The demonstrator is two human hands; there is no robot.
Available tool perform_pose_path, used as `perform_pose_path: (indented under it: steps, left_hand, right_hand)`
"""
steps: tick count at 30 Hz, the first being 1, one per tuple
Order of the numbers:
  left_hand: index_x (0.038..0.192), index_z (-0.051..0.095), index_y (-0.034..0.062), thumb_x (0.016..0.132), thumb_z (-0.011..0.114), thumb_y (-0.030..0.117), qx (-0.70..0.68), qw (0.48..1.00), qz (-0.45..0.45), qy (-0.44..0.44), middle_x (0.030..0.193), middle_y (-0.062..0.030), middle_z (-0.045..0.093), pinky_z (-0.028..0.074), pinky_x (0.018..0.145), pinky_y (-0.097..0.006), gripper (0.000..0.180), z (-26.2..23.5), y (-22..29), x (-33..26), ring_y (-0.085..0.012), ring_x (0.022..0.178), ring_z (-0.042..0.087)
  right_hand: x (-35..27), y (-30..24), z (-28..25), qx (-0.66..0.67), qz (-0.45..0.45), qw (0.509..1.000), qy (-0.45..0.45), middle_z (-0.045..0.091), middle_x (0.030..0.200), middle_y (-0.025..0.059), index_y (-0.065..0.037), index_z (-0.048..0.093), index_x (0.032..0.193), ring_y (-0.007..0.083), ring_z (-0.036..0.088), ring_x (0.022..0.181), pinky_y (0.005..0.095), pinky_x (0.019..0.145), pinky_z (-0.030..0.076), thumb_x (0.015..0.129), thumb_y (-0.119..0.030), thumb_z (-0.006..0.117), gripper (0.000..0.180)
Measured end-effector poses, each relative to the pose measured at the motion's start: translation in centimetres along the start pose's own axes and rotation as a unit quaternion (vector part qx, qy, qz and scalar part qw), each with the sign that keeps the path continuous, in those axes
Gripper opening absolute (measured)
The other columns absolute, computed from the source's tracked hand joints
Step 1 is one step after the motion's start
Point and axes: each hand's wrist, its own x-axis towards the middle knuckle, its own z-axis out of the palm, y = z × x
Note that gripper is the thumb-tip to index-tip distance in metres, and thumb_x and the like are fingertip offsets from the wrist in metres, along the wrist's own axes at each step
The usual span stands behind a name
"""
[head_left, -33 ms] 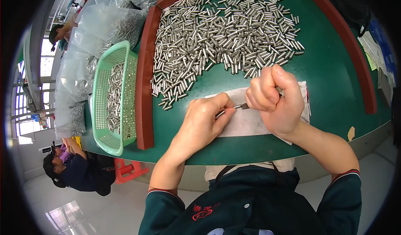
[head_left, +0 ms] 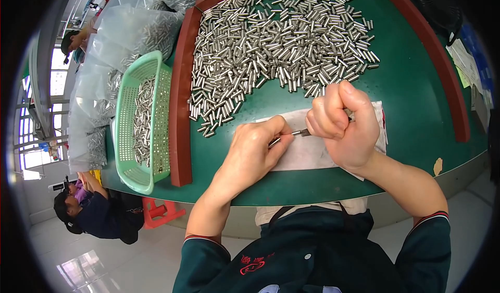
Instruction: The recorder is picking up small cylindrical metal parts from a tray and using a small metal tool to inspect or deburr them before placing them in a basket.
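Note:
Over a whitish cloth, my left hand pinches a small shiny metal pin between thumb and fingers. My right hand is closed in a fist around a thin dark-grey rod-like tool, most of it hidden in the palm. The tool's slim end points left and meets the pin's end between the two hands; whether it goes inside cannot be seen. Beyond my hands a broad pile of short metal pins covers the green tabletop.
Brown-red rails border the work area. Left of the rail stands a light green perforated basket with pins inside. Clear plastic bags of pins lie further left. A person sits near a red stool. Papers lie at the right.

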Motion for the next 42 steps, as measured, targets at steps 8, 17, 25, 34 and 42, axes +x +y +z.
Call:
perform_pose_path:
  steps: [8,17,25,34,42]
  left_hand:
    - [0.073,0.055,-0.0016,0.074,0.06,0.002,-0.002,1.0,0.003,0.001,0.058,-0.0076,0.054,0.039,0.046,-0.025,0.006,0.1,-0.1,0.0,-0.0121,0.048,0.047]
    - [0.069,0.052,-0.0001,0.071,0.058,0.002,-0.031,0.999,0.009,0.016,0.056,-0.0141,0.053,0.038,0.045,-0.034,0.007,0.4,-0.1,0.0,-0.0283,0.047,0.051]
    - [0.07,0.053,-0.0008,0.071,0.059,0.002,-0.018,1.0,0.006,0.017,0.056,-0.0141,0.052,0.038,0.045,-0.033,0.006,0.6,-0.2,0.2,-0.0262,0.046,0.05]
    - [0.08,0.051,0.0046,0.079,0.057,0.009,-0.43,0.894,-0.122,-0.008,0.066,-0.0017,0.05,0.026,0.044,-0.017,0.007,-0.8,-1.2,0.2,-0.0032,0.049,0.034]
    - [0.089,0.052,0.0041,0.083,0.052,0.009,-0.685,0.712,-0.139,-0.062,0.073,-0.0042,0.047,0.024,0.042,-0.015,0.008,-1.5,-2.4,0.7,-0.0022,0.047,0.028]
  right_hand:
    - [0.1,0.1,0.1,-0.001,0.006,1.0,0.003,0.024,0.041,-0.0033,-0.013,0.026,0.052,0.008,0.013,0.039,0.0243,0.04,0.017,0.09,-0.027,0.025,0.04]
    - [-0.4,0.4,1.6,-0.118,-0.03,0.992,0.027,0.022,0.043,-0.0038,-0.011,0.026,0.051,0.0071,0.017,0.041,0.0238,0.041,0.018,0.089,-0.025,0.031,0.041]
    - [0.7,0.1,1.4,-0.075,0.009,0.997,0.029,0.03,0.048,-0.0018,-0.006,0.029,0.053,0.0054,0.023,0.044,0.0226,0.04,0.019,0.083,-0.013,0.034,0.031]
    - [1.0,-2.7,-0.6,0.126,-0.011,0.99,0.058,0.023,0.04,-0.0034,-0.013,0.026,0.052,0.0071,0.014,0.037,0.0235,0.038,0.015,0.087,-0.027,0.03,0.038]
    - [0.7,-2.5,-0.5,0.11,0.029,0.991,0.063,0.022,0.04,-0.0034,-0.013,0.026,0.052,0.0076,0.014,0.037,0.0239,0.039,0.016,0.088,-0.027,0.029,0.038]
